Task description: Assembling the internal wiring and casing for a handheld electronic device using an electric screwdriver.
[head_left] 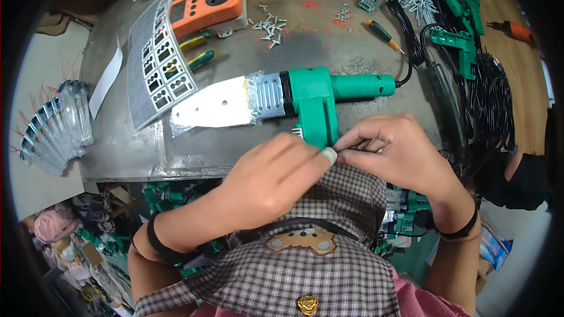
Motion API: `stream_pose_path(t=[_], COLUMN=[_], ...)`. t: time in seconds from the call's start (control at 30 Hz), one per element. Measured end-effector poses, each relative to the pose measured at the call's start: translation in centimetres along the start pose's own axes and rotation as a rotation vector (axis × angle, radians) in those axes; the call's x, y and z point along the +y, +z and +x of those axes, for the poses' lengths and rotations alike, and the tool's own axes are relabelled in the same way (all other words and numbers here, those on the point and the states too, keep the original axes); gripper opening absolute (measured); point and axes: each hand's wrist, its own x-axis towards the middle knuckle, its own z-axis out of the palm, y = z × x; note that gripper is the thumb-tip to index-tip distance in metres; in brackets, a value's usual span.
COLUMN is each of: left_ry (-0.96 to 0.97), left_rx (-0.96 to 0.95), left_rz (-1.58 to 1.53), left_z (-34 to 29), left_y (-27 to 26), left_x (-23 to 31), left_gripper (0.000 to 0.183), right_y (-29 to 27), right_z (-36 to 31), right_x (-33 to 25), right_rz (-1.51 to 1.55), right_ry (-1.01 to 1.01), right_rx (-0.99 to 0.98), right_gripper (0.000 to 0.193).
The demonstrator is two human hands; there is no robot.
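A green pipe-welding tool (314,100) lies on the metal worktable, its handle to the right. Its flat silver heating plate (217,105) points left, with clear plastic wrap around it. Just in front of the tool's green foot, at the table's near edge, my hands meet. My left hand (264,176) is closed in a pinch, with a white covering on one fingertip. Opposite it, my right hand (402,149) pinches thumb against forefinger, the other fingers curled. Anything between the fingertips is too small or hidden to make out.
A printed label sheet (158,64) leans by an orange meter (205,7) and pliers (200,58). Screws (270,28) lie scattered behind the tool. A screwdriver (385,35), black cables (493,100) and green housings (455,47) occupy the right. Wrapped heating plates (59,129) stand left.
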Motion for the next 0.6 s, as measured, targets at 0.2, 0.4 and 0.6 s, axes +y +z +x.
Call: stream_pose_path(t=[0.2, 0.4, 0.6], left_ry=[0.16, -0.221, -0.33], left_rx=[0.063, 0.202, 0.046], left_rz=[0.216, 0.271, 0.263], left_z=[-1.5, 2.6, 6.3], left_y=[-0.4, -4.3, -3.0], left_x=[-0.9, -6.8, -10.8], left_gripper=[0.049, 0.036, 0.033], right_y=[0.4, -1.0, 0.1], right_z=[0.2, 1.0, 1.0], right_x=[-0.8, -2.8, -1.1], right_rz=[-0.107, -0.001, -0.122], right_ry=[-0.074, 0.099, -0.079], right_rx=[-0.033, -0.029, -0.036], right_gripper=[0.016, 0.015, 0.016])
